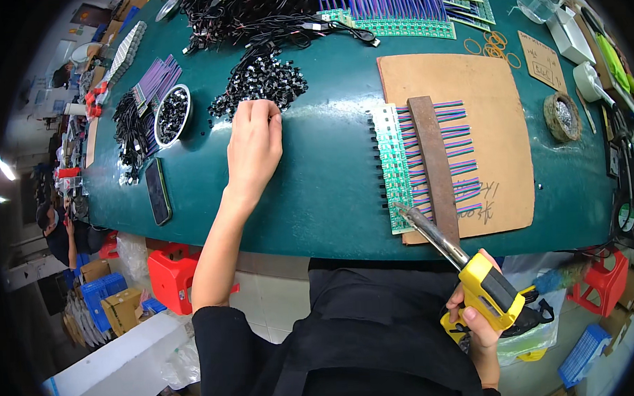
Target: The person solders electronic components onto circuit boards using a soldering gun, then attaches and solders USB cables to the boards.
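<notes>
"Two hands are in view; where is each?"

"The left hand (253, 148) is at the near edge of the pile of black parts (259, 80), beyond the middle of the green table (331, 190). The right hand (484, 330) is low on the right, just off the table's near edge."

"What do they hold?"

"The right hand is wrapped around the yellow soldering gun (492, 289). The left hand has its fingers bunched close together, their tips hidden against the pile; I cannot tell whether they pinch a piece."

"And the circuit board?"

"That green circuit board (393, 159) lies between the hands, to the right of the left hand and up and left of the right hand. The gun's metal tip points at its near end, though I cannot tell if they touch."

"What surrounds the board?"

"Small black pieces line its left edge. Coloured wires (463, 167) run off its right side, under a brown bar (432, 164), over a sheet of cardboard (497, 119)."

"Anything left of the pile?"

"A bowl (190, 108) of black parts, with a phone (158, 194) nearer the person."
</notes>
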### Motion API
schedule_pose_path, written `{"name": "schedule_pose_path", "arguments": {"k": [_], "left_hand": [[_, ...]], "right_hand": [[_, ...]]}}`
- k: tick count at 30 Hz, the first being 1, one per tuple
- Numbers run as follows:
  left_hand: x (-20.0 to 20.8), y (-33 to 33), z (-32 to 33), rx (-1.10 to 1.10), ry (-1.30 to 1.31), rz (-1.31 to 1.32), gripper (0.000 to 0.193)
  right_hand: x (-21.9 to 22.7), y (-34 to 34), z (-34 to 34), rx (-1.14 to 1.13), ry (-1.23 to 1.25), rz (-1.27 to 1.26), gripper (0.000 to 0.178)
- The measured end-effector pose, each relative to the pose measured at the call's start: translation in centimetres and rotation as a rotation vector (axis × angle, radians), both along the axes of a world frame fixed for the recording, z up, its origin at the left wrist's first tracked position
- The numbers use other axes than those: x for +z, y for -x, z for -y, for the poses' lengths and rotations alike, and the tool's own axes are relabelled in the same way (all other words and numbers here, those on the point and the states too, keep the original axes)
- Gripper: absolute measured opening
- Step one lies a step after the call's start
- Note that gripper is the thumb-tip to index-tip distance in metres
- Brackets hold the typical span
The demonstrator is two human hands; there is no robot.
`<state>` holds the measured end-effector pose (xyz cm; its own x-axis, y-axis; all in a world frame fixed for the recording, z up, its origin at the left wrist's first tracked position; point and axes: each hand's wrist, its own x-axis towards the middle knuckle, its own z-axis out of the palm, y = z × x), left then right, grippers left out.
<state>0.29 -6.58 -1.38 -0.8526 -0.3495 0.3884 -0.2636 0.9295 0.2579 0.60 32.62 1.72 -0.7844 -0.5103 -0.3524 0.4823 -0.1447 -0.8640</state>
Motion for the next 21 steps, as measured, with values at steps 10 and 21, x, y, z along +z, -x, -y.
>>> {"name": "schedule_pose_path", "arguments": {"k": [10,21], "left_hand": [[2.0,-1.4,-6.4,-0.161,-1.453,0.188,0.013],[1.0,-1.5,-11.4,-0.154,-1.618,0.418,0.026]], "right_hand": [[-0.2,-0.2,-0.5,-0.007,-0.028,-0.028,0.079],[0.3,-0.5,-0.7,-0.006,-0.012,0.059,0.079]]}}
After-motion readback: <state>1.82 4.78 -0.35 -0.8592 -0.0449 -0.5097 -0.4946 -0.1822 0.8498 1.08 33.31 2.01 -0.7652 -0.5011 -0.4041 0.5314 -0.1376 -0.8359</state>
